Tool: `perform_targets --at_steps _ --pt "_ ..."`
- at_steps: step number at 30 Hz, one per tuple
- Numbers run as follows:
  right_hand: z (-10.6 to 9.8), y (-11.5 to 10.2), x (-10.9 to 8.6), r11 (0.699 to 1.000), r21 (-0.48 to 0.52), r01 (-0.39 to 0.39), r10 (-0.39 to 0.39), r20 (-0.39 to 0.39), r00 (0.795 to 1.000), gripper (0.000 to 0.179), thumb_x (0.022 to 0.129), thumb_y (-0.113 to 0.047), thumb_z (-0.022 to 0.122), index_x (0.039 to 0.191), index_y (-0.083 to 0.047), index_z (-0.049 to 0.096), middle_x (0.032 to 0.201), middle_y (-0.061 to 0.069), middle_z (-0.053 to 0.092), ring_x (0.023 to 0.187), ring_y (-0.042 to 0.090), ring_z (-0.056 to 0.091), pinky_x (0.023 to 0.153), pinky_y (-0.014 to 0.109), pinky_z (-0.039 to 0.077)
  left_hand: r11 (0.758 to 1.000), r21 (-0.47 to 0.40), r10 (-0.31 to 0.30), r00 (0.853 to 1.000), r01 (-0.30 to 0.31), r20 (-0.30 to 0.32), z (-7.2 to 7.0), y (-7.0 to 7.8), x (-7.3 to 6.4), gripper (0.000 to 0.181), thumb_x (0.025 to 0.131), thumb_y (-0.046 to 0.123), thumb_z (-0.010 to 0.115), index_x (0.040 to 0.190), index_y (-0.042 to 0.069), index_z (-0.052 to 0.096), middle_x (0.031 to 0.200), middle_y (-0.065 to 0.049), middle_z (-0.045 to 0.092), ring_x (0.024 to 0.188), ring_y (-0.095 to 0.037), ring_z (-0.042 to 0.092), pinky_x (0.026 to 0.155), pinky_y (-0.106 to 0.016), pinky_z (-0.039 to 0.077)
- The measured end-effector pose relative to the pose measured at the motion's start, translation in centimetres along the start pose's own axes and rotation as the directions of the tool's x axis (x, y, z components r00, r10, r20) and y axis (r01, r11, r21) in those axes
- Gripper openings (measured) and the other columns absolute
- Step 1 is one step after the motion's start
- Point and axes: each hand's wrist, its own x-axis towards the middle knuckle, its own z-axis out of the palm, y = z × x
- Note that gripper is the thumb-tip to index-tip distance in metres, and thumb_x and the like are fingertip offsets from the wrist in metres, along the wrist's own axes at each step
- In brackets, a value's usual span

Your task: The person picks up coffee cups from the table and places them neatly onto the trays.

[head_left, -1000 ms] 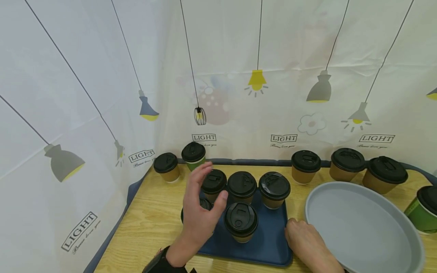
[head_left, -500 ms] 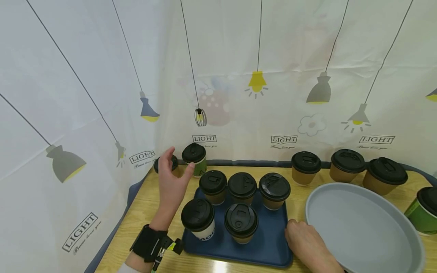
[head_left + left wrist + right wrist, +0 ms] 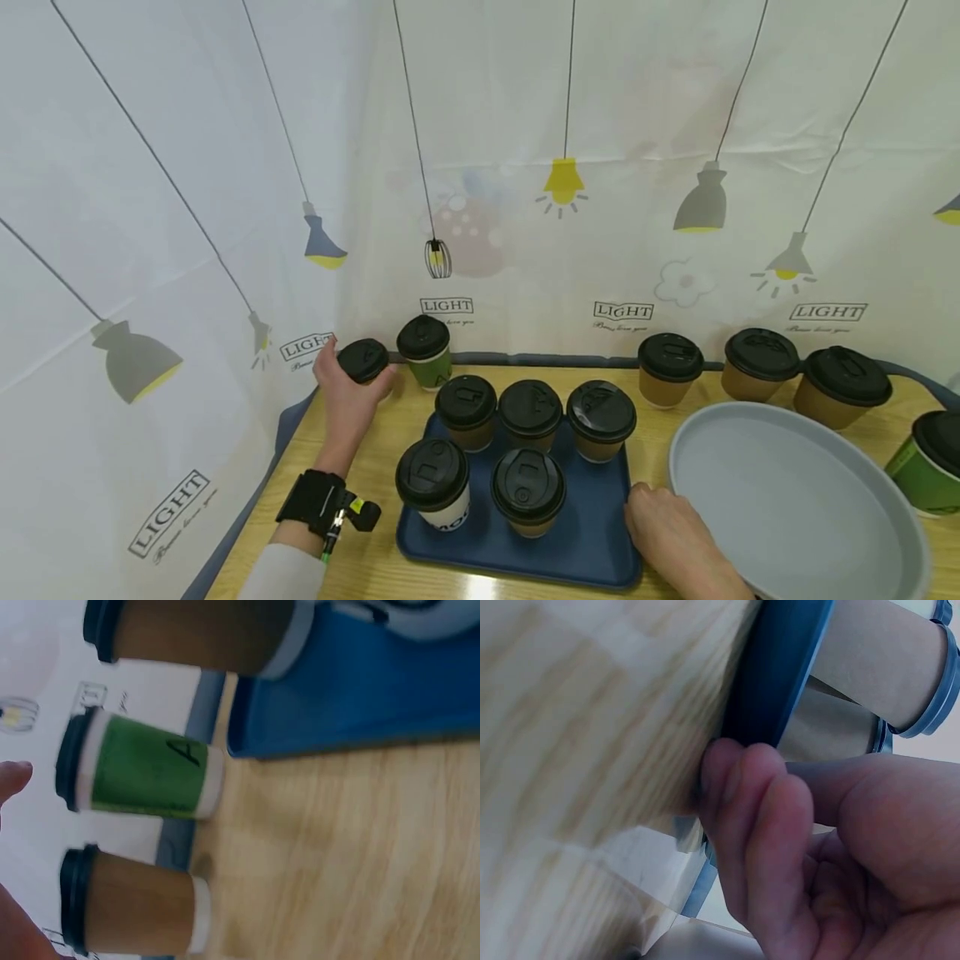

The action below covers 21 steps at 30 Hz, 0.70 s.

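My left hand (image 3: 348, 396) is at the back-left brown paper coffee cup (image 3: 365, 362), thumb and fingers spread to either side of its black lid. In the left wrist view the brown cup (image 3: 139, 904) stands beside a green-sleeved cup (image 3: 150, 766); only a fingertip and part of the hand show at the left edge. My right hand (image 3: 675, 533) holds the right rim of the blue tray (image 3: 592, 533), fingers curled at its edge (image 3: 769, 675). On the tray stand several lidded cups, including a white one (image 3: 442, 504) at front left.
A round grey tray (image 3: 795, 492) lies to the right of the blue one. Brown lidded cups (image 3: 667, 387) line the back right, and a green cup (image 3: 930, 475) stands at the far right. A printed cloth (image 3: 510, 217) hangs behind the wooden table (image 3: 352, 533).
My left hand has moved left and back from over the blue tray to the brown cup at the back left, uncovering the white cup. The right hand stays at the tray's edge.
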Motion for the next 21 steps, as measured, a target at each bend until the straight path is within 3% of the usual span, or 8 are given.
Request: perform_targets --at_steps 11,21 --pt "0.2 0.2 0.0 1.000 -0.003 0.011 -0.011 -0.020 1.000 0.023 0.094 -0.005 0.066 0.073 -0.003 0.057 0.062 0.011 0.055 0.056 0.031 0.060 0.053 0.049 0.053 0.988 0.073 -0.140 0.989 0.137 0.044 0.2 -3.4 1.8 0.115 0.088 0.038 0.083 0.166 0.010 0.002 0.166 -0.025 0.009 0.150 -0.045 0.024 0.120 -0.061 0.028" --pt "0.1 0.1 -0.1 1.000 0.001 0.007 -0.007 -0.030 1.000 0.022 0.094 -0.003 0.063 0.073 -0.003 0.057 0.062 0.011 0.055 0.056 0.031 0.060 0.053 0.048 0.053 0.990 0.096 -0.110 0.992 0.103 0.069 0.4 -5.2 2.6 0.119 0.086 0.031 0.086 0.165 0.004 0.001 0.164 -0.030 0.020 0.151 -0.045 0.025 0.122 -0.058 0.026"
